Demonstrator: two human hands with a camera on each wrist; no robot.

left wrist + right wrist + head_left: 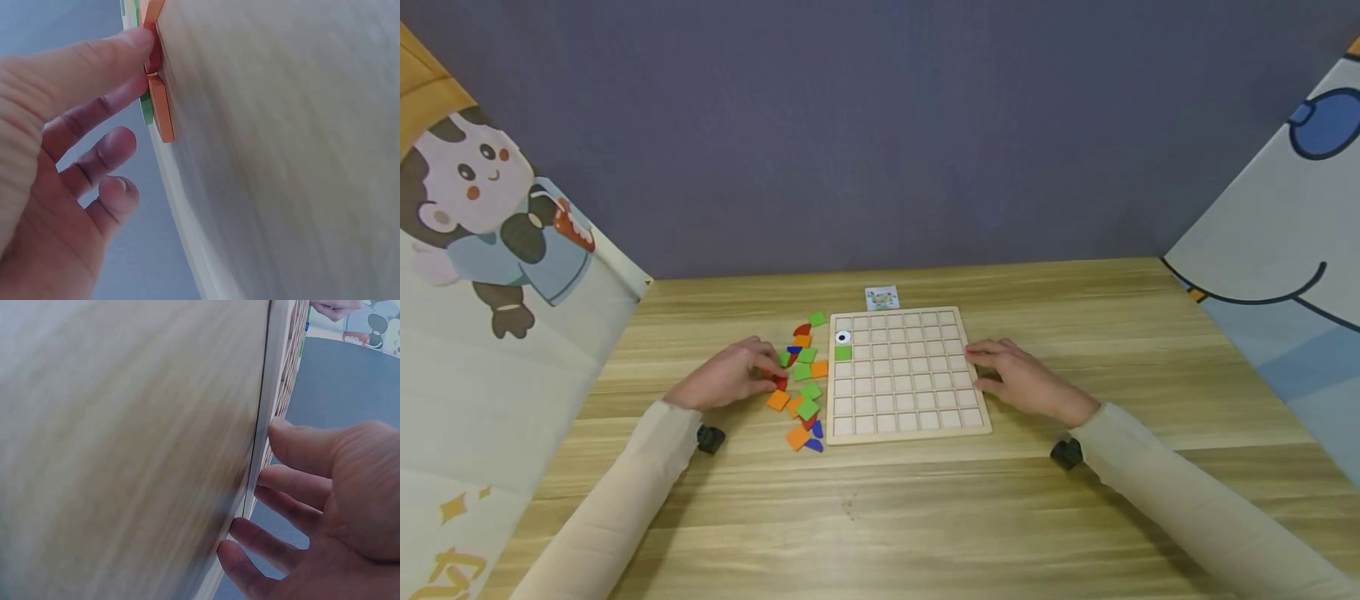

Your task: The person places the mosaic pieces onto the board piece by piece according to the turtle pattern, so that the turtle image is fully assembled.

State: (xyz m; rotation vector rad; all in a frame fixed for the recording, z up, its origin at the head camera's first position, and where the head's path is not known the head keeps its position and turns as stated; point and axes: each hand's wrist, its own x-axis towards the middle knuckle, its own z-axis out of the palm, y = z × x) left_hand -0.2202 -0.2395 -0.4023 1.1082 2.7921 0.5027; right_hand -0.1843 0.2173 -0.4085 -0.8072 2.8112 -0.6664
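My left hand (737, 372) is at the left edge of a pile of flat coloured pieces, its thumb and index finger pinching a red piece (780, 382). In the left wrist view, that red piece (154, 53) lies low against the table, beside an orange square (162, 109); the other fingers are bent and hold nothing. A wooden grid board (910, 432) lies right of the pile. In its left column are a white eye tile (843, 337) and a green square (843, 353). My right hand (1018, 379) rests its fingertips on the board's right edge, fingers fairly straight.
Several green, orange, red and blue pieces lie loosely between my left hand and the board, including a green square (817, 319) and a blue piece (814, 446). A small picture card (882, 297) lies behind the board. A dark panel (895, 150) rises behind the wooden table (880, 517).
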